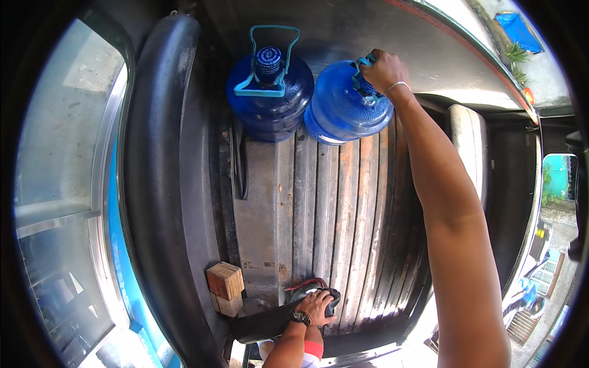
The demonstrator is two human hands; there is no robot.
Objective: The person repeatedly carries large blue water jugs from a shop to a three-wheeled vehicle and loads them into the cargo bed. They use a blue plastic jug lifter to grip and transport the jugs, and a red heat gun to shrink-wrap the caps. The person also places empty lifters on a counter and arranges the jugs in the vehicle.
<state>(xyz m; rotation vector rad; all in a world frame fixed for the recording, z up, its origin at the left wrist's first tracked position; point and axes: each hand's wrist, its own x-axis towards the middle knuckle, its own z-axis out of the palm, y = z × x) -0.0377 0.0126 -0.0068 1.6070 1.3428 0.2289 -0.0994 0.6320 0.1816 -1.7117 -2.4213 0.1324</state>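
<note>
At the far side of the ribbed metal floor, my right hand (pixel 385 72) is closed around the teal handle (pixel 361 67) at the neck of a blue water jug (pixel 343 107). The jug leans, its neck tipped toward my right. Beside it on the left stands a second, darker blue water jug (pixel 270 110). That one has a light-blue wire-like carrying handle (pixel 261 92) around its capped neck. Near the lower edge my left hand (pixel 316 306), with a watch on the wrist, rests with fingers spread over a rounded black object (pixel 332 299) whose kind I cannot make out.
A long black padded seat (pixel 156 153) runs along the left side. Wooden blocks (pixel 225 280) sit near its lower end. A light-coloured cushion (pixel 469 147) lies on the right, past my forearm. A dark metal wall (pixel 423 49) rises behind the jugs.
</note>
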